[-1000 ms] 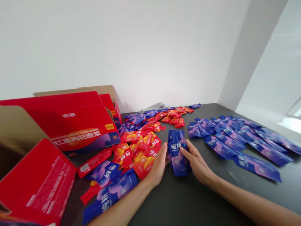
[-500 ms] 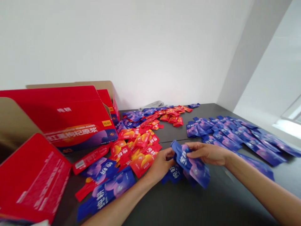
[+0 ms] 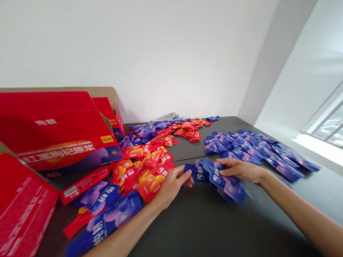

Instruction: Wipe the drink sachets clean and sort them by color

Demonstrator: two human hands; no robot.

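My right hand [image 3: 241,169] rests palm-down with closed fingers on a small fan of blue pouches [image 3: 226,182] lying on the dark table [image 3: 203,221]. My left hand [image 3: 171,184] is just left of them, its fingertips pinching the edge of the leftmost blue pouch [image 3: 197,173]. A heap of red and orange pouches [image 3: 144,166] lies directly behind my left hand.
Rows of blue pouches [image 3: 257,150] lie at the right. Mixed red and blue pouches [image 3: 171,129] spread toward the wall. Open red cartons [image 3: 59,135] stand at the left, with a red flap [image 3: 24,203] and loose blue pouches [image 3: 107,214] in front.
The blue pouches were a neat stack held between both hands; now they are spread in a fan and shifted right under my right hand. The camera has turned slightly right.
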